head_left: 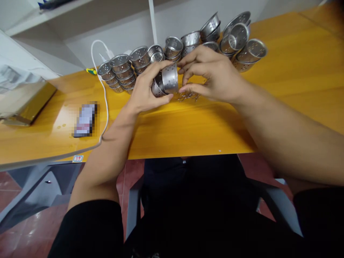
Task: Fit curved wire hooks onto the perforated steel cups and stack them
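Observation:
My left hand [146,86] is wrapped round a perforated metal cup [170,78], tilted on its side with its rim toward the right. A second perforated cup [157,87] shows behind it, within the same grasp. At the rim is my right hand [206,73], its thumb and bent fingertips drawn close together. Whatever lies between those fingertips is too small to make out. Just beneath the right thumb, several thin wire hooks [189,95] lie in a small heap on the table.
Stacks of perforated metal cups [123,68] line the back of the yellow wooden table [172,132], with more stacked cups [251,50] at the right. A white cable [106,104], a blurred phone [86,120] and a cardboard box [27,100] are on the left.

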Demonstrator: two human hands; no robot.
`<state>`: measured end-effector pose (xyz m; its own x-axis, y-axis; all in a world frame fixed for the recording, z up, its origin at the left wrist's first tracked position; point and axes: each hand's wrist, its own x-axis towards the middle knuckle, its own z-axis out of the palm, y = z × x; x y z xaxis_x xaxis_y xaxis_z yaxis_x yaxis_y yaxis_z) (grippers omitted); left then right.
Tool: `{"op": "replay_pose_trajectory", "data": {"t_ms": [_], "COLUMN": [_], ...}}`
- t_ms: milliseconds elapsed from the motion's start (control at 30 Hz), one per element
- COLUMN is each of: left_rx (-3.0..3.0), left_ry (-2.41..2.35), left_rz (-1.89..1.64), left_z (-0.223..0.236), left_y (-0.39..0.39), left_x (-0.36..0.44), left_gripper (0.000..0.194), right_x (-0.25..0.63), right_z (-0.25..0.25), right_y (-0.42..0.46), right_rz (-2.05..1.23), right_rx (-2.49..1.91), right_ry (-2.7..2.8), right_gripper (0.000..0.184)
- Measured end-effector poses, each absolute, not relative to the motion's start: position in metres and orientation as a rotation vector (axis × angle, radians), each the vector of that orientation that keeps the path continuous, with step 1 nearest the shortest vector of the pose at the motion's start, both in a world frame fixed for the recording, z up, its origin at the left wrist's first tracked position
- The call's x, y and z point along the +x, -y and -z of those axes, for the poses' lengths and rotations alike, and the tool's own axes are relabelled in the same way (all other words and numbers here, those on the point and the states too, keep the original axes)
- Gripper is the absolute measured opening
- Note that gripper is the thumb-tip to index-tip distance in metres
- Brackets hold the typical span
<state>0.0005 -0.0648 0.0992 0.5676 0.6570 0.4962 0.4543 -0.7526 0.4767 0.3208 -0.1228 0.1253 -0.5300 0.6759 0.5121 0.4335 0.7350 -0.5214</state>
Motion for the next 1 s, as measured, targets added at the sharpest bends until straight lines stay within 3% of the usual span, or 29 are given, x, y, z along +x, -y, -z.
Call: {"op": "replay_pose_trajectory", "data": {"t_ms": [433, 1000], "left_rx": [2.582, 2.543], "left_ry": [-0.926, -1.054], "left_rz": [-0.897, -1.134], "left_z": [-0.100, -0.071], "left_y": [0.070, 0.030], "left_x": [-0.004, -0.020], "left_gripper": [0.111, 0.101], "right_x": [0.323, 0.308], "right_z": [-0.127, -0.078], "right_y": [0.124, 0.097], "right_rz": [-0.431, -0.212], "right_rx": [-0.756, -0.973], "right_ry": [2.219, 1.932], "right_gripper": [0.050, 0.050]}}
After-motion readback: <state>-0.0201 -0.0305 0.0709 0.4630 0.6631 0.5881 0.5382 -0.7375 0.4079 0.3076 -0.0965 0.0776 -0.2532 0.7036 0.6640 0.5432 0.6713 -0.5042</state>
